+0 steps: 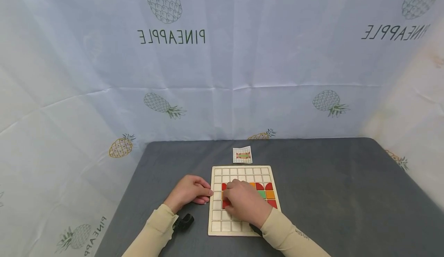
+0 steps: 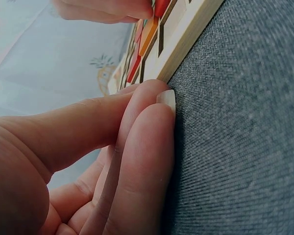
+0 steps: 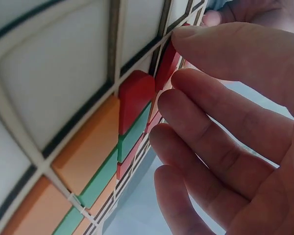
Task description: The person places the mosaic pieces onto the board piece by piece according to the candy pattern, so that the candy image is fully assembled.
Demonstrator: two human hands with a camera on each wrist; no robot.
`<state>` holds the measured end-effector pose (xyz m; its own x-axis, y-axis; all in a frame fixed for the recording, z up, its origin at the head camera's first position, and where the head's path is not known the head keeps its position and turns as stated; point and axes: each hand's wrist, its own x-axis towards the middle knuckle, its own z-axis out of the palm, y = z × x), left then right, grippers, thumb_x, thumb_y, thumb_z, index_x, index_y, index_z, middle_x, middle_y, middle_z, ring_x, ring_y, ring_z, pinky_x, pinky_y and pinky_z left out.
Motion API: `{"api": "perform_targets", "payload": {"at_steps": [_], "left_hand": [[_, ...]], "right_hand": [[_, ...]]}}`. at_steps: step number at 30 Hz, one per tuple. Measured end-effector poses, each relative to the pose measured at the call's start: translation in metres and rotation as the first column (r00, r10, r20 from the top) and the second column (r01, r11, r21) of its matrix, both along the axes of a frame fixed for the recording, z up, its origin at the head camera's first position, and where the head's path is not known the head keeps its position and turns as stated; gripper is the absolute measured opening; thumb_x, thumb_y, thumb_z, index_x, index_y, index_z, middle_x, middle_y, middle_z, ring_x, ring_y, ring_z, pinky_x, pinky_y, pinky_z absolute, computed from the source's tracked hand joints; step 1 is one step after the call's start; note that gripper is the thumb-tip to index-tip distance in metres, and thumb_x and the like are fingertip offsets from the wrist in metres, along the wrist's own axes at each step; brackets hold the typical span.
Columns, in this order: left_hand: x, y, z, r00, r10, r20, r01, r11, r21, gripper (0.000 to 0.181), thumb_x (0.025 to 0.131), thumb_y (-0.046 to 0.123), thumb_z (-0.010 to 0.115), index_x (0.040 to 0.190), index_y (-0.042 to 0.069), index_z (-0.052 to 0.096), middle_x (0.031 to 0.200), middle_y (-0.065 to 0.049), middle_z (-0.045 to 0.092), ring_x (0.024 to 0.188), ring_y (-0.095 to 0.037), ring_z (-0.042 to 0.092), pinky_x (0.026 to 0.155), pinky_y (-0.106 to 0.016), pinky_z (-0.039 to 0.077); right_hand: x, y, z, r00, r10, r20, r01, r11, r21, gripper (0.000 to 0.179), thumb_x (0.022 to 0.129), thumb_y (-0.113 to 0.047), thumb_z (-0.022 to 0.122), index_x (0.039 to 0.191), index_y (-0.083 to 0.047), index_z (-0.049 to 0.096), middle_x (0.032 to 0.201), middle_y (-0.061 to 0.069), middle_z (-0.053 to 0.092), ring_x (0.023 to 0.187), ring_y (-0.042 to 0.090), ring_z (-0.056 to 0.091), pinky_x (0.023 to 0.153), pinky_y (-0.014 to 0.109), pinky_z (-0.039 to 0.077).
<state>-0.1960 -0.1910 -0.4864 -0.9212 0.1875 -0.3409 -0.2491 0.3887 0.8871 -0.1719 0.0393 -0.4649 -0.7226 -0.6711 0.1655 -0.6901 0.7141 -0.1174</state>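
Observation:
A pale wooden grid board (image 1: 216, 226) lies on the grey table, with red, orange and green tiles set in rows across its middle. My left hand (image 1: 189, 191) rests at the board's left side. In the left wrist view its loosely bent fingers (image 2: 144, 161) come together right at the wooden edge. Over the left part of the pattern, my right hand (image 1: 244, 201) reaches down and hides several tiles. Its thumb and index finger hold a red tile (image 3: 165, 71) at the pattern's end, seen in the right wrist view; the other fingers curve loosely beside it.
A small pattern card (image 1: 242, 155) with a coloured grid stands just beyond the board. Dark table surface (image 1: 322, 187) extends to the right. A white curtain (image 1: 215, 68) printed with pineapples hangs behind. Black gear (image 1: 185, 222) sits at the left wrist.

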Motion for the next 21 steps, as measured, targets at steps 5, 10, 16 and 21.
{"api": "perform_targets", "payload": {"at_steps": [5,10,16,21], "left_hand": [[0.001,0.001,0.0,1.0,0.002,0.008,-0.002,1.0,-0.002,0.026,0.083,0.02,0.085,0.1,0.003,0.073,0.08,-0.006,0.078,0.069,-0.012,0.075,0.065,-0.03,0.065],[0.001,0.002,0.0,1.0,0.007,0.005,-0.007,1.0,-0.009,0.028,0.083,0.022,0.086,0.1,0.004,0.073,0.08,-0.006,0.078,0.068,-0.012,0.075,0.065,-0.03,0.065],[-0.001,0.0,0.0,1.0,0.0,-0.018,-0.001,1.0,-0.021,0.027,0.084,0.019,0.085,0.101,0.003,0.073,0.08,-0.006,0.078,0.067,-0.012,0.074,0.064,-0.032,0.065],[0.006,0.0,0.008,0.997,-0.012,-0.071,0.006,0.996,-0.087,0.026,0.085,0.021,0.084,0.102,0.005,0.072,0.081,-0.006,0.077,0.067,-0.015,0.073,0.064,-0.034,0.065]], "right_hand": [[0.001,-0.001,-0.001,1.0,0.013,-0.021,-0.013,1.0,0.005,0.02,0.079,-0.022,0.084,0.072,-0.025,0.066,0.069,-0.012,0.048,0.067,0.008,0.042,0.059,0.023,0.037],[0.001,0.0,0.0,0.999,0.019,-0.028,-0.019,1.0,0.003,0.016,0.082,-0.023,0.083,0.074,-0.024,0.069,0.07,-0.012,0.049,0.068,0.008,0.042,0.06,0.023,0.038],[-0.002,0.01,0.012,1.0,-0.028,0.006,0.028,0.997,-0.069,0.007,0.082,-0.025,0.082,0.086,-0.021,0.078,0.079,-0.01,0.063,0.075,0.008,0.052,0.067,0.025,0.05],[0.0,0.04,0.017,0.995,-0.096,0.035,0.099,0.989,-0.112,0.013,0.085,-0.029,0.082,0.093,-0.019,0.079,0.087,-0.007,0.068,0.079,0.009,0.055,0.067,0.025,0.052]]}}
